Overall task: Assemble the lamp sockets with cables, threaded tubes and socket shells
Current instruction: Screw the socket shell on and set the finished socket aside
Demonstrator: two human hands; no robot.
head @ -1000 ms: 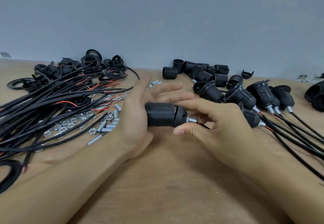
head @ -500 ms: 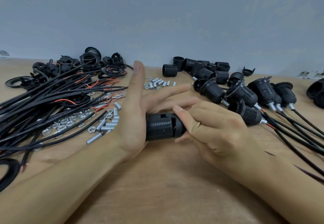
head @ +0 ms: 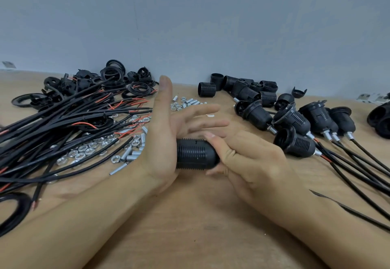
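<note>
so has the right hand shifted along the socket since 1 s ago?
Yes. The right hand has slid left over the socket, toward the left hand; it now grips the end, hiding the metal tube tip seen earlier.

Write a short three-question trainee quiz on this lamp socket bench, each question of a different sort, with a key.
1. True or false: the left hand lies flat and open against one end of the black socket.
2. Which hand has its grip curled round the socket? A. left B. right C. neither
3. Fill in: the finished sockets with cables lie to the person's ____.

Key
1. True; its fingers are straight.
2. B; the right hand wraps the socket's other end.
3. Right; the loose black cables and silver nuts lie to the left.
</note>
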